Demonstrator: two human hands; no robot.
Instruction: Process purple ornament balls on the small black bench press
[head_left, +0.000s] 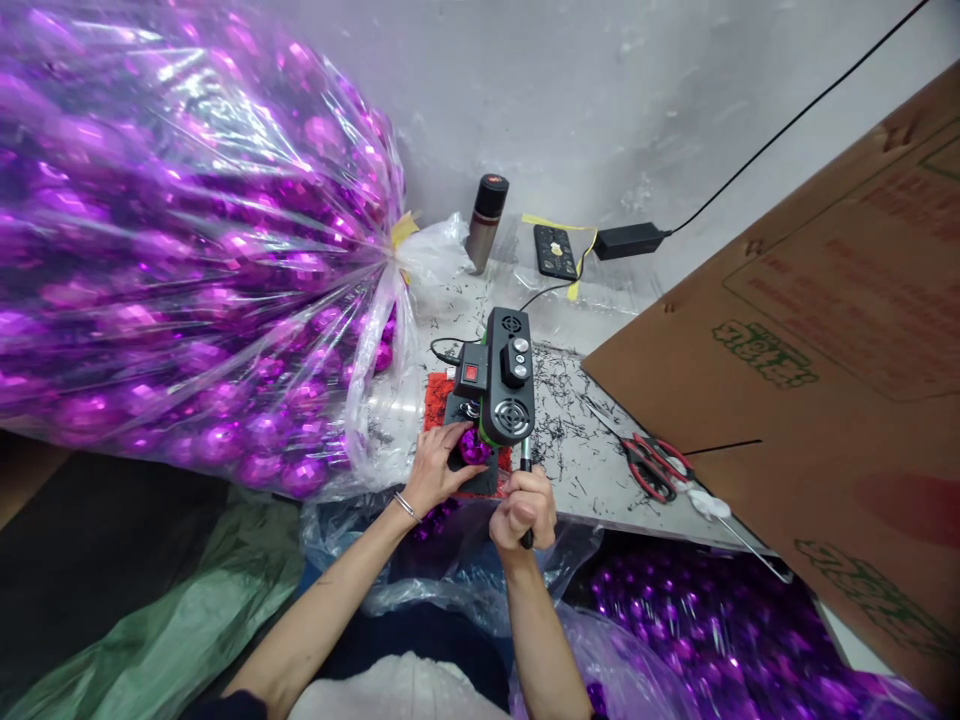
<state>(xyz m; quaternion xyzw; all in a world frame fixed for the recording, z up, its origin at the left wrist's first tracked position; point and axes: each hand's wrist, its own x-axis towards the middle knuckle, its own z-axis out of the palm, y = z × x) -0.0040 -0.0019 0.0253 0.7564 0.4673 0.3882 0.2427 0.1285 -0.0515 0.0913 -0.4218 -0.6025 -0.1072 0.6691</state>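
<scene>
A small black machine [511,375] with a red switch, silver knobs and two round vents stands on a red mat [437,400] on the table. My left hand [439,465], with a bracelet at the wrist, pinches a shiny purple ball [474,446] under the near end of the machine. My right hand [525,508] is wrapped round the black grip of the machine's metal lever [526,453], just right of the ball. The ball's top is partly hidden by the machine.
A huge clear bag of purple balls [187,250] fills the left. Scissors [651,467] lie right, beside a large cardboard box [787,350]. Behind are a bottle [486,222], a phone [555,251] and a power adapter [630,240]. More purple balls [712,620] sit below the table edge.
</scene>
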